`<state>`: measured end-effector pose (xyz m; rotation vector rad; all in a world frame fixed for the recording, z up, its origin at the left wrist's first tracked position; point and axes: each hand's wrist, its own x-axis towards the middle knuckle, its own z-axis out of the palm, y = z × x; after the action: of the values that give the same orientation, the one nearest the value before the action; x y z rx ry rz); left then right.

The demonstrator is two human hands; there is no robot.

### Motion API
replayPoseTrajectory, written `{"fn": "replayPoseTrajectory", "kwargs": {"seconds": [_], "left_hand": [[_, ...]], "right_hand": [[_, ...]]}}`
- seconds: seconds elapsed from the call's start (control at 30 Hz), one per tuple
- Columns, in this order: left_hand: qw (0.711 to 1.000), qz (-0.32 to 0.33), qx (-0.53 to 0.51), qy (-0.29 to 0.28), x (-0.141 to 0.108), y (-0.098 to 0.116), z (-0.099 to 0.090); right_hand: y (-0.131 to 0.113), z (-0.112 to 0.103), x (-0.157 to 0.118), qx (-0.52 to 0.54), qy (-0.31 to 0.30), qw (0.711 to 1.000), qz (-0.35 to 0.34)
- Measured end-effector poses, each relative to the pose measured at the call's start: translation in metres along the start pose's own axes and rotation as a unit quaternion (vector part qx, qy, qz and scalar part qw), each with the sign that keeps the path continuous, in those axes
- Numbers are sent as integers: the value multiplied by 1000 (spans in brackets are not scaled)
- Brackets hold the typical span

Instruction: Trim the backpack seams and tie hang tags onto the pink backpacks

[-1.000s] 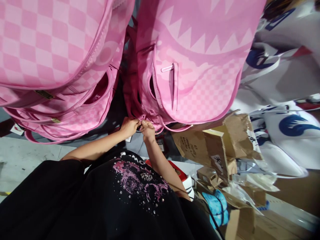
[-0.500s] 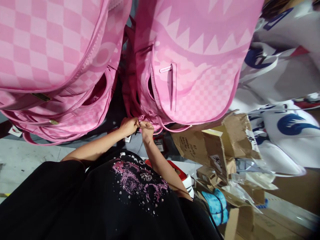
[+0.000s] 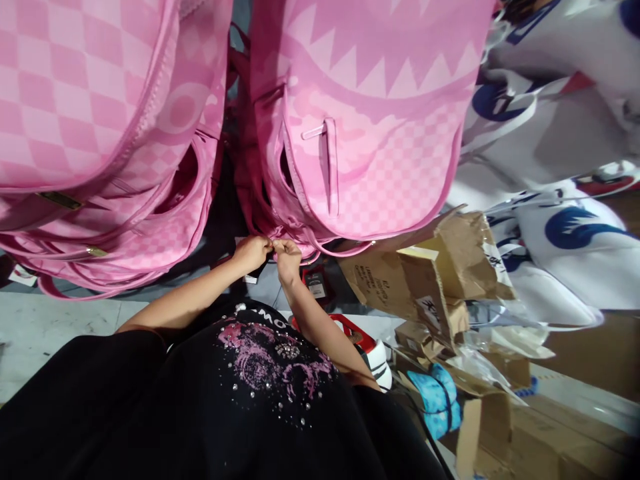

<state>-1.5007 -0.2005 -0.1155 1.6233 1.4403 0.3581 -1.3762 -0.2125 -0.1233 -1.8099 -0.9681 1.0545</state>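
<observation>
My left hand [image 3: 253, 255] and my right hand [image 3: 287, 259] meet at the lower left edge of a pink backpack [image 3: 385, 160] with a toothed print and a checkered front. Both hands are closed, fingertips pinched together; what they hold is too small to make out. A white tag [image 3: 251, 277] hangs just below my left hand. To the right of my right hand lies a dark tag with a pale label [image 3: 316, 285]. On the left is another pink checkered backpack [image 3: 95, 87], with a side pocket gaping.
Opened cardboard boxes [image 3: 383, 280] with clear plastic stand at the right. Beyond them are white bags with blue prints [image 3: 555, 253]. A light-blue bundle [image 3: 435, 400] tied with a dark band and a red and white item [image 3: 373, 353] lie lower right.
The view has shifted, so the backpacks appear further left. My hands remain together at the same backpack edge, with the fingers still pinched.
</observation>
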Motion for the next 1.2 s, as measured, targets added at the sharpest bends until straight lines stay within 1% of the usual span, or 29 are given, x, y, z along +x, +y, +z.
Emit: {"fn": "replayPoseTrajectory", "kwargs": {"seconds": [0.13, 0.3, 0.47, 0.6, 0.73, 0.87, 1.0, 1.13, 1.2], "left_hand": [[999, -24, 10, 30, -1, 1, 0], [1000, -5, 16, 9, -3, 1, -1], [999, -31, 28, 27, -4, 4, -3], [999, -21, 29, 11, -5, 5, -3], [998, -43, 38, 31, -6, 6, -3], [999, -34, 38, 13, -5, 6, -2], [997, -48, 53, 29, -5, 5, -2], [998, -27, 56, 11, -5, 4, -2], [997, -31, 65, 17, -6, 4, -3]], "right_hand": [[-2, 4, 1, 18, -2, 1000, 7], [-1, 5, -2, 38, -9, 999, 16], [0, 6, -3, 58, -8, 998, 16], [1, 7, -3, 69, -6, 998, 10], [2, 6, -4, 77, -6, 997, 6], [4, 5, -3, 82, -11, 997, 5], [5, 8, 0, 82, 1, 997, 13], [5, 10, 1, 84, 3, 996, 20], [4, 10, 1, 87, 6, 996, 21]]}}
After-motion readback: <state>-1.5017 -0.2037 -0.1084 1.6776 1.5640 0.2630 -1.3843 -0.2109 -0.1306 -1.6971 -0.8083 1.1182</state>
